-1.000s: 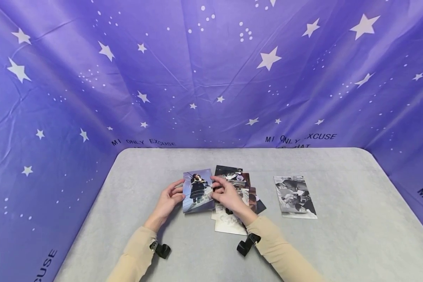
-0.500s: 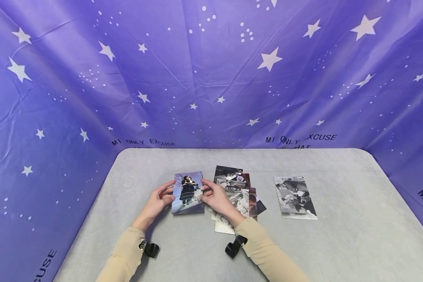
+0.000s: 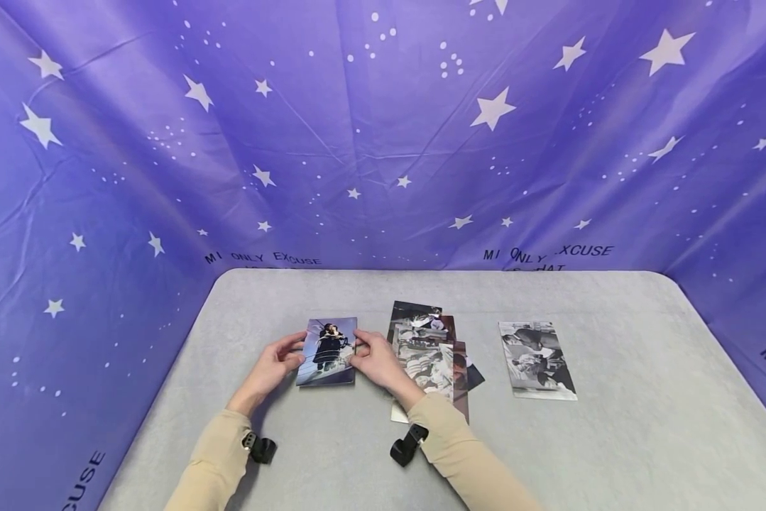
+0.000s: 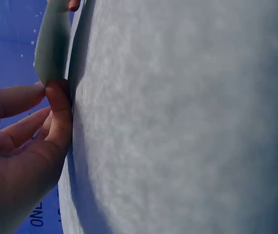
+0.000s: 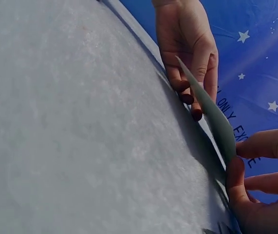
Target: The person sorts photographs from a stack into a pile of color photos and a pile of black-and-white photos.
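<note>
A colour photo (image 3: pixel 327 352) of a couple at a ship's rail is held just above the grey table (image 3: pixel 613 454), left of centre. My left hand (image 3: pixel 274 367) pinches its left edge and my right hand (image 3: pixel 368 358) pinches its right edge. In the left wrist view my fingers (image 4: pixel 58 117) hold the photo (image 4: pixel 53 44) edge-on, close to the table. The right wrist view shows the same photo (image 5: pixel 209 112) as a thin bent sheet between my right hand (image 5: pixel 255 190) and my left hand (image 5: pixel 187 44).
A loose pile of several photos (image 3: pixel 430 351) lies just right of my right hand. A single black-and-white photo (image 3: pixel 536 359) lies farther right. A purple star-patterned cloth (image 3: pixel 383 128) walls the table at the back and both sides.
Both hands have carried the colour photo leftward and slightly toward me, away from the pile. My right hand no longer overlaps the pile.
</note>
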A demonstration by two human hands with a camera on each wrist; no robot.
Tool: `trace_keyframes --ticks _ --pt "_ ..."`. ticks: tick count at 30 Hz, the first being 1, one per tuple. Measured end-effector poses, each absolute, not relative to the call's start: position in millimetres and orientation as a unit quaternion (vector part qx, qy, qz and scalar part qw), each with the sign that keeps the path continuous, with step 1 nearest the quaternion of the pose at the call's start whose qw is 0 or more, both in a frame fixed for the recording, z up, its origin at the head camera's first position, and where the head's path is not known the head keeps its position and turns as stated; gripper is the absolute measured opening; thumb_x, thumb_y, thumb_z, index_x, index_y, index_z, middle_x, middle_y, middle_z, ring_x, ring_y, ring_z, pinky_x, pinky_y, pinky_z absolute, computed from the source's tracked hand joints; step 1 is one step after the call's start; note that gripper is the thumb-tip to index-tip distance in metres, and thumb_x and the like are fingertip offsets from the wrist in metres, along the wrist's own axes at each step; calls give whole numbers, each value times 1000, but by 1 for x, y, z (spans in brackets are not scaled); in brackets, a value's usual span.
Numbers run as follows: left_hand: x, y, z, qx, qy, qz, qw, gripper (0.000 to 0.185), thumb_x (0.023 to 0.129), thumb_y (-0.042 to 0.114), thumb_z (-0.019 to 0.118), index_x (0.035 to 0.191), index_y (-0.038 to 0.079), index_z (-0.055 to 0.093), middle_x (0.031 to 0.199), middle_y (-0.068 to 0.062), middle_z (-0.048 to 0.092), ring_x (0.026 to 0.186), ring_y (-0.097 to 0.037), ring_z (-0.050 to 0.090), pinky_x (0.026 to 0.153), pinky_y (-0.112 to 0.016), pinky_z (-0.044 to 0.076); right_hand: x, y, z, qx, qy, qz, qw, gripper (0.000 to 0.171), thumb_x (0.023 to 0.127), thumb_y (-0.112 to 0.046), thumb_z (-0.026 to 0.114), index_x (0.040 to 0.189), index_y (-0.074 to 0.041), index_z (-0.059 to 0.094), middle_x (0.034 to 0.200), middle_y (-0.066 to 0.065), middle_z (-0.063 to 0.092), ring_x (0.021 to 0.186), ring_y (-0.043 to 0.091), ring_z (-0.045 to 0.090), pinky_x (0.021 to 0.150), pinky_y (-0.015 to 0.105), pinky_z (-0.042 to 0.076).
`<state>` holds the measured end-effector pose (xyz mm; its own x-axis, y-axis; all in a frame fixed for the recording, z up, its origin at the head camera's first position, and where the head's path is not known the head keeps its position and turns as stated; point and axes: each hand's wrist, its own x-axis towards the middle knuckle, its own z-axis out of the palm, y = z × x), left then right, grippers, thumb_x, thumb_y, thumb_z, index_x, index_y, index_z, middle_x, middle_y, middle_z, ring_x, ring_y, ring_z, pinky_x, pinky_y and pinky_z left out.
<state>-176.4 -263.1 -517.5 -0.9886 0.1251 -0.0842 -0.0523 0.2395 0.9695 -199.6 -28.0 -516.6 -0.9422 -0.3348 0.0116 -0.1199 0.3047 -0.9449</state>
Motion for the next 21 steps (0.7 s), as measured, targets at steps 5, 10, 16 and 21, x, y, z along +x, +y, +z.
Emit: trace_keyframes --ticks 5,10,16,21 --pt "-178 -265 -518 46 795 600 75 52 86 -9 59 134 -19 42 111 -30 55 81 -6 57 59 -18 43 -199 -29 -518 -133 819 -551 88 60 78 -5 73 132 11 51 107 12 54 76 11 62 87 34 45" --pt "-181 -269 -517 65 806 582 85 52 84 -11 60 131 -22 41 98 -22 55 77 -6 56 60 -16 43 -199 -30 -517 -139 832 -530 82 62 77 -7 74 132 10 51 107 12 54 82 16 61 89 38 43" --pt "-184 -268 -510 86 843 526 71 49 82 -13 61 127 -23 45 92 -18 57 75 -8 53 63 -16 45 -198 -32 -518 -145 845 -511 64 62 75 -7 76 130 11 53 106 10 55 84 16 60 90 38 43" --pt "-181 -260 -495 99 868 484 55 45 81 -17 60 123 -25 48 89 -22 57 74 -16 52 64 -19 44 -196 -32 -519 -145 843 -514 67 64 75 -7 77 131 12 52 108 10 55 83 14 60 91 38 43"
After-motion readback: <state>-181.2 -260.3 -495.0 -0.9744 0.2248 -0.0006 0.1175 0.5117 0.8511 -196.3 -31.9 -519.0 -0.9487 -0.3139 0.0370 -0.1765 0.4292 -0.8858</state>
